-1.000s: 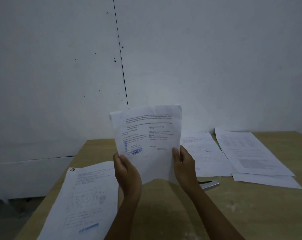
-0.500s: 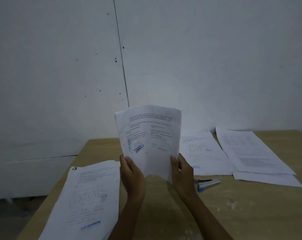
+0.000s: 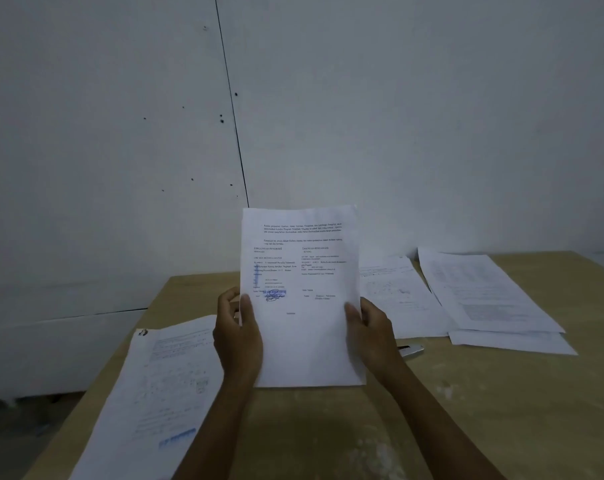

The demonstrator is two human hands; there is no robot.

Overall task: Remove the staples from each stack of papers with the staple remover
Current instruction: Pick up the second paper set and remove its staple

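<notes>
**Paper stack held upright in both hands, remover lying on the table**

On the near left of the wooden table [image 3: 466, 410] lies a stack of papers [image 3: 162, 386], its long axis running from near to far, with a dark mark at its far left corner that may be a staple or clip; it is too small to tell.

In the middle, the left hand [image 3: 236, 336] pinches the left edge of the held stack [image 3: 302, 292], thumb on the printed face and fingers curled behind. The stack stands nearly upright, long axis vertical, printed face toward the camera, text the right way up, bottom edge low over the table. The right hand [image 3: 371, 332] pinches the right edge in the same way.

Paper like this should be light and limp, easily creased or torn at a corner. It probably handles best laid flat and pressed down close beside the staple. No staple shows on this face.

Just right of the right hand, the staple remover [image 3: 411, 350] lies on the table, partly hidden, touched by neither hand. Far right, more sheets [image 3: 484, 292] lie overlapping, long axes running near to far.
</notes>
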